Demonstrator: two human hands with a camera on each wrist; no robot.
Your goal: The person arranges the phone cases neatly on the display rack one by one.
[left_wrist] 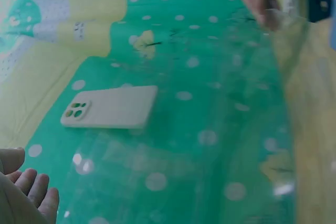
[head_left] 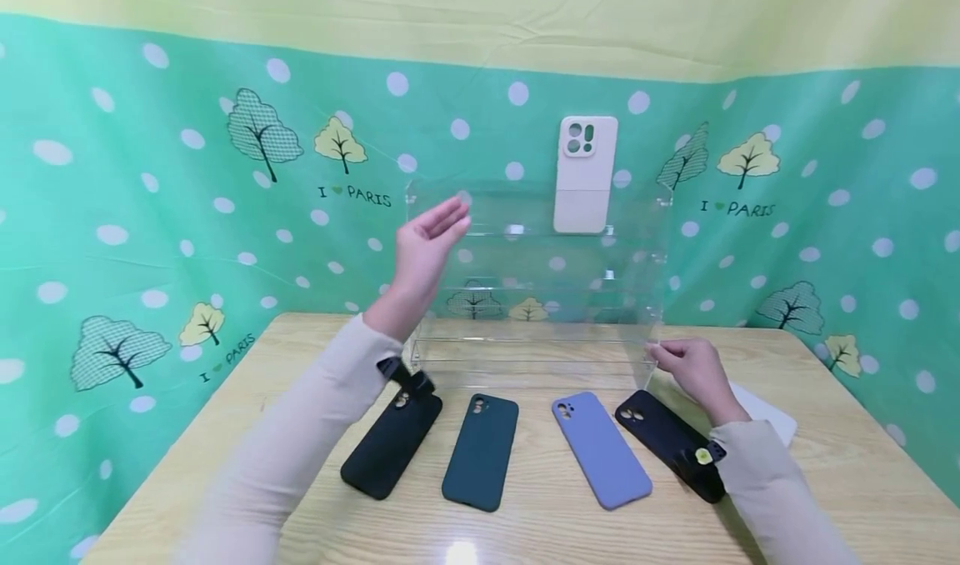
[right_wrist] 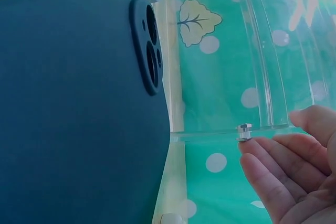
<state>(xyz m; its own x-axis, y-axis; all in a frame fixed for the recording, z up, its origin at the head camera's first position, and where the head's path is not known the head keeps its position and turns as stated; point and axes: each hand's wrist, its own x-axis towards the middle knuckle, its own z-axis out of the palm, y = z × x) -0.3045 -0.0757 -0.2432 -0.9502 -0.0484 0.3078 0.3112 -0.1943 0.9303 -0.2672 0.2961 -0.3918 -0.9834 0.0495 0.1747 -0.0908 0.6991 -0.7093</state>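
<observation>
A clear acrylic tiered display rack (head_left: pixel 525 332) stands at the back of the table. One white phone case (head_left: pixel 587 173) leans upright on its top tier, right of centre. My left hand (head_left: pixel 429 244) is raised by the rack's upper left, fingers nearly straight and holding nothing; in the left wrist view its fingers (left_wrist: pixel 38 188) show at the lower left. With thumb and fingers on either side, my right hand (head_left: pixel 693 369) pinches the rack's lower right side panel. A small metal bolt (right_wrist: pixel 244 131) sits by those fingertips in the right wrist view.
In front of the rack lie a black phone case (head_left: pixel 393 444), a dark green one (head_left: pixel 482 452), a lavender one (head_left: pixel 602 450) and a very dark one (head_left: pixel 663 436). Another white case (head_left: pixel 765 415) lies partly behind my right wrist. A green patterned curtain (head_left: pixel 225 240) hangs behind.
</observation>
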